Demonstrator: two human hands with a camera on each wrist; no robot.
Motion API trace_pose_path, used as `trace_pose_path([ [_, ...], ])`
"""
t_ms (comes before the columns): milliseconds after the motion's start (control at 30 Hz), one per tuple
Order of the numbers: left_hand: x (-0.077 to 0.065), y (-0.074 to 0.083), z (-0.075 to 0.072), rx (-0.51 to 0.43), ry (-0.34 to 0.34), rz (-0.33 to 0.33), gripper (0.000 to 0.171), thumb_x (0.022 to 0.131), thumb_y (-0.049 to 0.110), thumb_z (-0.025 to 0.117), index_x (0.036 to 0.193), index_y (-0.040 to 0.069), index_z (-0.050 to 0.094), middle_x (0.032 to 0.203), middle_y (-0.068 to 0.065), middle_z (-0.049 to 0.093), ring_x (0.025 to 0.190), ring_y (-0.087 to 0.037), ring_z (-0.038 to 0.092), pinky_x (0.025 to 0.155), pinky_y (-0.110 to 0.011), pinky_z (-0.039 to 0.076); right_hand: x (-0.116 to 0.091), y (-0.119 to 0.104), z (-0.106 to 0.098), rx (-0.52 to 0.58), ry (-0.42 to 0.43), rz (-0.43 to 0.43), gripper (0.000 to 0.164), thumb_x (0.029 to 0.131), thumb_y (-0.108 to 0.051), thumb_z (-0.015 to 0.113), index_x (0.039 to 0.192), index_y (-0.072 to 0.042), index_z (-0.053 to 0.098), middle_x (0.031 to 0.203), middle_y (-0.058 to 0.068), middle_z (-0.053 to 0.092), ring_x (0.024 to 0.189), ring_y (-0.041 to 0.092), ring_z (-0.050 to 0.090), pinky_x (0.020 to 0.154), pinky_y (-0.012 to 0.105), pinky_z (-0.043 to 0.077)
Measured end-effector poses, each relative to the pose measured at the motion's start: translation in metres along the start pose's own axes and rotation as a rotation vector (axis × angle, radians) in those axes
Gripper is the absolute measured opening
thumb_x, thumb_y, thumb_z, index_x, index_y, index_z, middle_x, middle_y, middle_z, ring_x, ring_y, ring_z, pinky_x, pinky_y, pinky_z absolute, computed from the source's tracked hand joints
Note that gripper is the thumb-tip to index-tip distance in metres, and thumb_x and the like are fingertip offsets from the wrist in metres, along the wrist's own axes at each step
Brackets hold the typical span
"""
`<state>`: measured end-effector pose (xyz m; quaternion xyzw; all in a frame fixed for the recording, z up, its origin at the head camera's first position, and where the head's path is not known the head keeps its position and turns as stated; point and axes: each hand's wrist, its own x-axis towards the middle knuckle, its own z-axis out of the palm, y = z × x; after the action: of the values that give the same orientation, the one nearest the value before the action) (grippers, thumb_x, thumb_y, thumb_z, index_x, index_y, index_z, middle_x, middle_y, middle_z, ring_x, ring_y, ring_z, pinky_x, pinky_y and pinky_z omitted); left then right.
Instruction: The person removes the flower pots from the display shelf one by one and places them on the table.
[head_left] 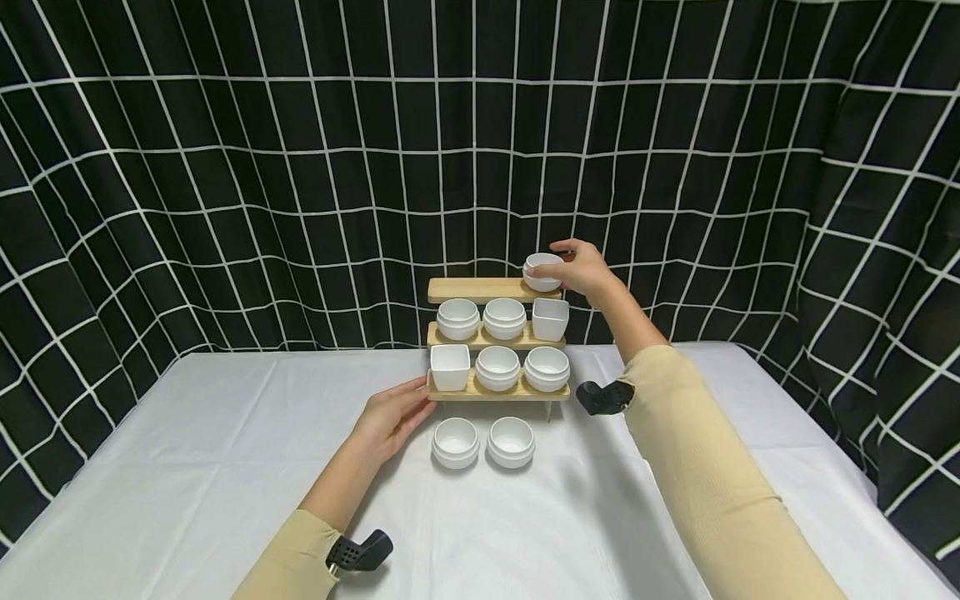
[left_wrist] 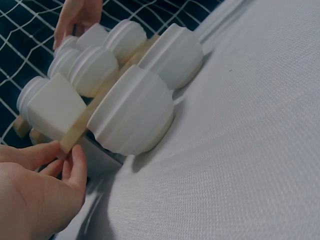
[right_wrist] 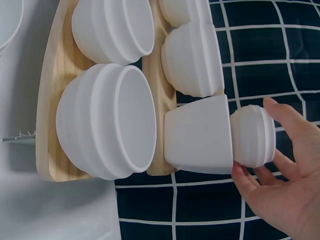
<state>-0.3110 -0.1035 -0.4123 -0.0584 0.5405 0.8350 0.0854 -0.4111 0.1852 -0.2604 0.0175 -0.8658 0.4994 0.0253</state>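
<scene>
A three-tier wooden stand [head_left: 480, 290] holds white cups on its boards. At the right end of the top board, my right hand [head_left: 583, 271] holds a round white bowl [head_left: 542, 273] between thumb and fingers; the right wrist view shows that bowl [right_wrist: 252, 136] behind a square white cup [right_wrist: 200, 135]. My left hand [head_left: 390, 417] pinches the left end of the lowest board, as the left wrist view shows at the board's tip [left_wrist: 72, 137]. Beside those fingers, a square white cup [head_left: 450, 367] stands on the lowest board.
Two round bowls [head_left: 455, 443] stand on the white tablecloth [head_left: 225, 467] in front of the stand. The middle board carries two round bowls [head_left: 457, 319] and a square cup. Two more round bowls [head_left: 497, 368] share the lowest board. A black gridded curtain [head_left: 337, 183] hangs behind.
</scene>
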Motion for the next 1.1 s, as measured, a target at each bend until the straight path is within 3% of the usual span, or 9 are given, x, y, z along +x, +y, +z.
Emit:
trace_pose_path([
  [300, 0.0001, 0.0005, -0.0001, 0.001, -0.001, 0.005, 0.044, 0.107, -0.007, 0.051, 0.15, -0.015, 0.045, 0.155, -0.034, 0.046, 0.108, -0.016, 0.068, 0.108, -0.026, 0.057, -0.0015, -0.0007, 0.0015, -0.013, -0.004, -0.003, 0.073, 0.095, -0.016, 0.077, 0.156, 0.002, 0.043, 0.152, 0.028, 0.045, 0.131, 0.037, 0.05, 0.12, 0.047, 0.049],
  [800, -0.0009, -0.0001, -0.0001, -0.004, -0.009, 0.011, 0.045, 0.107, -0.008, 0.05, 0.151, -0.016, 0.043, 0.155, -0.036, 0.045, 0.102, -0.012, 0.068, 0.107, -0.025, 0.057, -0.001, 0.0008, -0.0003, -0.049, -0.007, -0.038, 0.069, 0.094, -0.015, 0.078, 0.151, 0.007, 0.047, 0.144, 0.027, 0.052, 0.113, 0.029, 0.054, 0.103, 0.042, 0.057],
  [1100, -0.0007, 0.0, -0.0002, -0.006, -0.012, 0.007, 0.045, 0.107, -0.007, 0.051, 0.151, -0.015, 0.043, 0.155, -0.035, 0.046, 0.106, -0.014, 0.068, 0.109, -0.027, 0.056, -0.0001, 0.0015, -0.0044, -0.067, -0.007, -0.04, 0.068, 0.094, -0.016, 0.078, 0.151, 0.006, 0.048, 0.144, 0.027, 0.052, 0.119, 0.032, 0.053, 0.11, 0.045, 0.055],
])
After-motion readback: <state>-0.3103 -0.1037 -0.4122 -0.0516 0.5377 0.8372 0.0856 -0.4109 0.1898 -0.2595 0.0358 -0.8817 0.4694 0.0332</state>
